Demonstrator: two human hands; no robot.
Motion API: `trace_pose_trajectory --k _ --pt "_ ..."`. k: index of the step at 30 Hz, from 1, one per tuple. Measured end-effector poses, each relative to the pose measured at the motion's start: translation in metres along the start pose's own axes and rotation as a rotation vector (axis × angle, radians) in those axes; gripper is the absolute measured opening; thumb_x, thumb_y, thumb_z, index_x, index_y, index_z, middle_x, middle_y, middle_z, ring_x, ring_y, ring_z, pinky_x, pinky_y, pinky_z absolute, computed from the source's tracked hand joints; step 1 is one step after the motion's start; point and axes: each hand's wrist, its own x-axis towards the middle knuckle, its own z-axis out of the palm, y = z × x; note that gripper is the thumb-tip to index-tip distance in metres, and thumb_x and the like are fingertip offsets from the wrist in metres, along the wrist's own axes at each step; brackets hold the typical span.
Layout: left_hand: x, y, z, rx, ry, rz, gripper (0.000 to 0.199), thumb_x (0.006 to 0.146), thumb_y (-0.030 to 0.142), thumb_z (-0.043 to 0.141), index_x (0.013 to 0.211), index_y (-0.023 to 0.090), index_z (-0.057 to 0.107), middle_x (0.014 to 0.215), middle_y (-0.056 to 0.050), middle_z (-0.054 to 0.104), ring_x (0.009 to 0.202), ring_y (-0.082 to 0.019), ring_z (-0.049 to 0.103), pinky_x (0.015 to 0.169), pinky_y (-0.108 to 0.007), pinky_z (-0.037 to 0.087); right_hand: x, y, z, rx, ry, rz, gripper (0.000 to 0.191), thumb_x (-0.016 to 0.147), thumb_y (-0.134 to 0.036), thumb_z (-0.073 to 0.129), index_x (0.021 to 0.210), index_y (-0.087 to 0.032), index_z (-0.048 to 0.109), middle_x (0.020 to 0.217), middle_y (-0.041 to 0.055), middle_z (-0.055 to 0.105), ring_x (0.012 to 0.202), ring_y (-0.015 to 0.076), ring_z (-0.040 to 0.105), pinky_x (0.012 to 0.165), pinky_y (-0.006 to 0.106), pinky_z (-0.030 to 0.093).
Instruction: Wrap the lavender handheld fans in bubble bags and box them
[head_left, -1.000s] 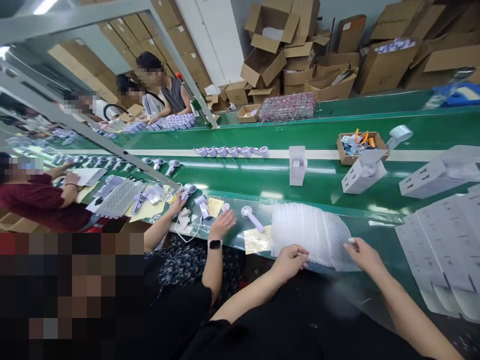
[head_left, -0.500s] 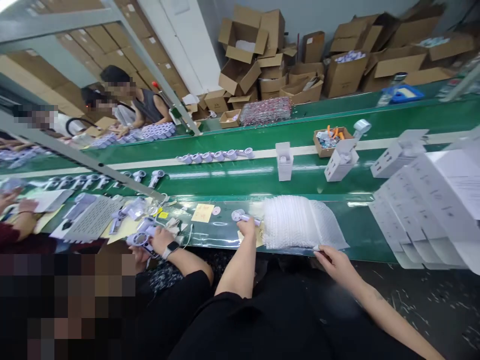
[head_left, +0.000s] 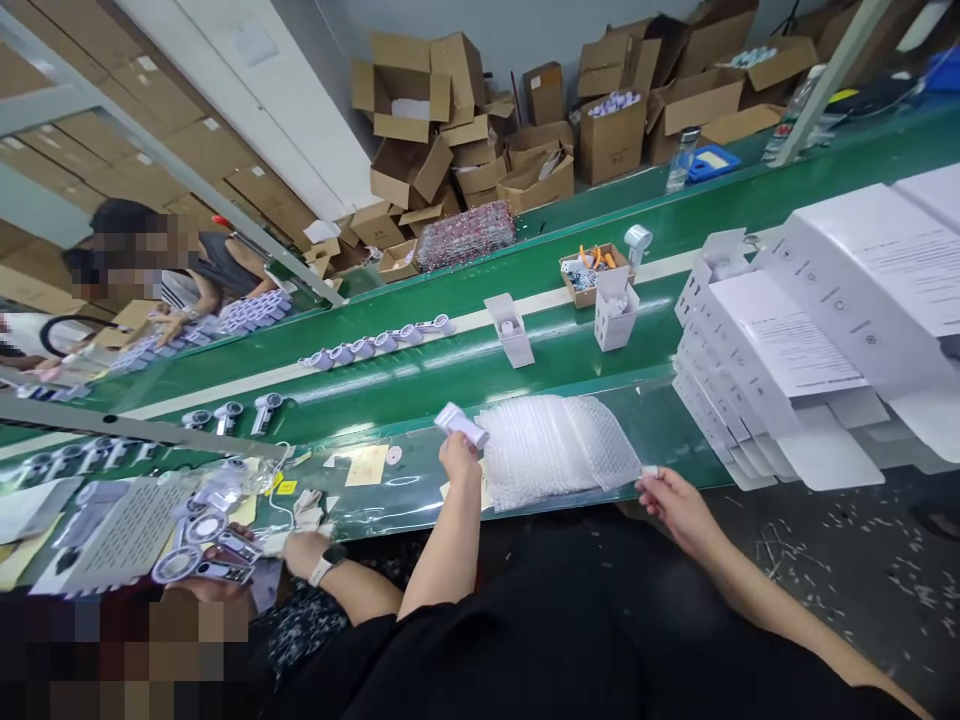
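My left hand (head_left: 459,458) is closed around a small pale lavender handheld fan (head_left: 463,425), raised over the left end of a stack of bubble-wrap bags (head_left: 529,455). At the right end of that stack, my right hand (head_left: 673,503) pinches the corner of the top bubble-wrap bag (head_left: 604,445), which is drawn out toward it. Something small and white shows at my right fingertips; what it is cannot be made out. Part of a yellow paper sheet (head_left: 484,490) shows beside my left wrist.
Folded white boxes (head_left: 817,270) stand stacked at right. Open white boxes (head_left: 512,335) and a carton of parts (head_left: 596,275) sit on the green conveyor (head_left: 420,375), with a row of fans (head_left: 386,342). At left, a co-worker's hand (head_left: 304,555) is near more fans (head_left: 202,550).
My left hand has lifted the fan and turned it. My right hand has pulled the bag's corner outward. The view has shifted right, and the co-worker's hands have moved apart.
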Motion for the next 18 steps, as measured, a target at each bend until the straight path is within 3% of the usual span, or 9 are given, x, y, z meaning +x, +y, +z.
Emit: trace_pose_trajectory --k 1,3,6,8,10,12,14,18 --pt "-0.01 -0.01 0.014 0.0 -0.04 -0.002 0.03 0.079 0.018 0.056 0.107 0.009 0.054 0.08 -0.003 0.059 0.067 -0.013 0.058 0.061 -0.027 0.049 0.006 -0.007 -0.001 0.122 0.008 0.043 0.024 0.071 -0.037 0.068 0.084 -0.022 0.057 0.08 0.0008 0.065 0.064 0.0129 0.061 0.055 0.023 0.049" --pt "-0.037 -0.032 0.039 0.057 -0.217 0.004 0.038 0.07 0.014 0.057 0.108 0.011 0.053 0.071 0.0 0.057 0.059 -0.011 0.056 0.057 -0.023 0.046 0.02 -0.024 0.001 0.332 -0.096 0.121 0.025 0.073 -0.039 0.067 0.086 -0.022 0.056 0.093 0.0041 0.067 0.08 0.0161 0.065 0.066 0.026 0.053" --pt "-0.087 -0.069 0.066 0.251 -0.686 0.009 0.044 0.067 0.015 0.055 0.111 0.013 0.051 0.068 0.001 0.057 0.056 -0.01 0.053 0.055 -0.021 0.044 0.035 -0.045 0.01 0.5 -0.308 0.169 0.028 0.077 -0.046 0.061 0.088 -0.02 0.058 0.109 0.0079 0.064 0.1 0.0219 0.061 0.081 0.035 0.053" --pt "-0.115 -0.093 0.078 0.459 -0.956 0.0 0.034 0.071 0.019 0.053 0.105 0.014 0.055 0.069 0.0 0.058 0.059 -0.011 0.054 0.058 -0.024 0.046 0.039 -0.048 0.01 0.504 -0.252 0.158 0.028 0.075 -0.041 0.064 0.089 -0.019 0.059 0.102 0.0081 0.067 0.095 0.0241 0.064 0.077 0.038 0.054" --pt "-0.131 -0.113 0.087 0.678 -1.142 0.166 0.021 0.077 0.025 0.051 0.095 0.017 0.059 0.076 -0.003 0.061 0.072 -0.016 0.058 0.07 -0.03 0.048 0.037 -0.042 -0.001 0.474 -0.093 0.138 0.026 0.069 -0.031 0.071 0.09 -0.018 0.059 0.088 0.0055 0.069 0.083 0.0228 0.066 0.07 0.035 0.057" --pt "-0.136 -0.128 0.091 0.909 -1.24 0.408 0.013 0.073 0.028 0.059 0.082 0.018 0.06 0.087 -0.007 0.062 0.09 -0.023 0.057 0.086 -0.037 0.044 0.029 -0.03 -0.02 0.445 0.036 0.139 0.029 0.066 -0.023 0.074 0.09 -0.02 0.059 0.079 0.0014 0.068 0.072 0.0193 0.066 0.064 0.032 0.058" --pt "-0.133 -0.137 0.095 1.1 -1.267 0.532 0.012 0.064 0.021 0.068 0.067 0.017 0.057 0.089 -0.012 0.061 0.102 -0.03 0.053 0.094 -0.043 0.038 0.017 -0.016 -0.043 0.415 0.085 0.182 0.029 0.066 -0.02 0.075 0.09 -0.021 0.059 0.074 -0.0016 0.066 0.065 0.0159 0.065 0.062 0.03 0.058" --pt "-0.121 -0.144 0.105 1.217 -1.224 0.46 0.027 0.06 0.004 0.064 0.048 0.017 0.045 0.071 -0.014 0.058 0.097 -0.034 0.055 0.09 -0.048 0.038 -0.009 0.0 -0.081 0.394 0.06 0.272 0.027 0.068 -0.017 0.073 0.091 -0.021 0.06 0.069 -0.0032 0.062 0.061 0.0129 0.061 0.063 0.029 0.059"
